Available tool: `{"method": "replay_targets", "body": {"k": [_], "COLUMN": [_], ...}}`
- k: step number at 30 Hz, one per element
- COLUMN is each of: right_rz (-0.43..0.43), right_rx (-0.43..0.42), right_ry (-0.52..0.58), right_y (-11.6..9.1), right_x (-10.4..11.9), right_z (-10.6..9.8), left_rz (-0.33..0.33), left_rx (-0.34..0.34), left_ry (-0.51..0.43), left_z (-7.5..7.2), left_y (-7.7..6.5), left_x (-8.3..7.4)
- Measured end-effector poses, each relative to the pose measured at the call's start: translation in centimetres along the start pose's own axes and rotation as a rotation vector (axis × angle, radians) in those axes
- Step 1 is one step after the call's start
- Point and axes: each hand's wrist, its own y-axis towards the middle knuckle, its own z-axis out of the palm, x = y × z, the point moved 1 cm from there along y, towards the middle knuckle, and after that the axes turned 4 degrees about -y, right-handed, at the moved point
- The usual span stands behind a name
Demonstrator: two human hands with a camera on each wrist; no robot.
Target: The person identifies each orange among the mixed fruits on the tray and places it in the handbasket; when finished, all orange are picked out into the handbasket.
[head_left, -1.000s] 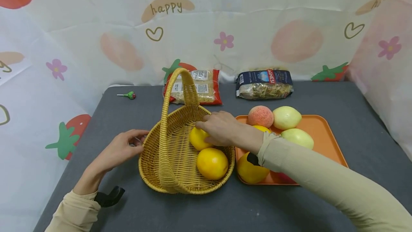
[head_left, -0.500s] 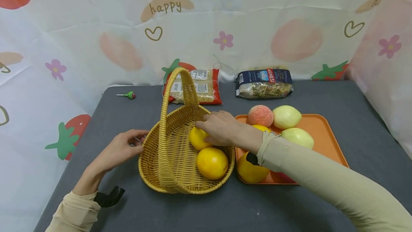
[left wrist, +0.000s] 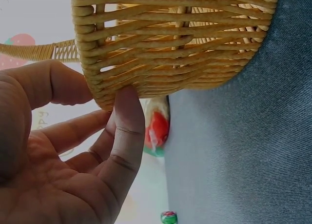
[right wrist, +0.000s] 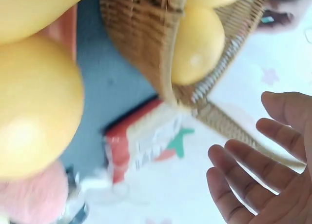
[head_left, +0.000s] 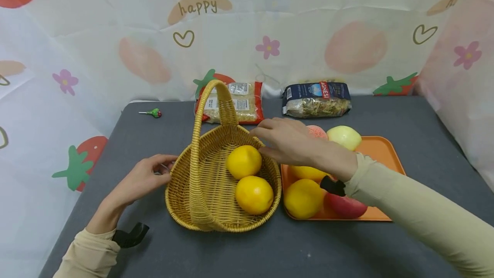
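A yellow wicker basket with a tall arched handle stands mid-table. Inside, against its right side, lie two lemon-like yellow fruits, the rear one and the front one. At the basket's left rim is my left hand; in the left wrist view its fingertips touch the outside of the weave. My right hand hovers over the basket's right rim, palm free and fingers spread loosely in the right wrist view. Its forearm hides part of the orange tray and some fruit.
On the tray are yellow fruits, a red fruit, a pink peach and a pale green fruit. Behind lie a red-edged food packet and a dark blue pasta bag. A lollipop lies back left.
My right hand has let go of the rear yellow fruit, which stays in the basket, and has drawn up and right toward the tray. My left hand remains at the rim.
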Motion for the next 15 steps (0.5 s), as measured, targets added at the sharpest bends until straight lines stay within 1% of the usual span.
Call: {"method": "replay_targets", "body": {"k": [3,8,12,15], "right_rz": [0.020,0.073,0.086,0.060], "right_rx": [-0.052,-0.091,-0.145,-0.183], "right_ry": [0.015,0.007,-0.011,-0.027], "right_y": [-2.0,-5.6,-8.2,-9.9], "right_x": [-1.1,-2.6,-3.2,-3.2], "right_z": [-1.1,-2.1,-2.3,-1.9], "left_rz": [-0.003,-0.001,0.003,0.003], "left_rx": [-0.001,-0.002,-0.003,-0.001], "left_ry": [0.003,0.000,0.005,0.012], "left_z": [0.0,0.0,0.0,0.0], "left_y": [0.0,-0.1,0.0,0.0], "left_x": [0.0,0.0,0.0,-0.1]}}
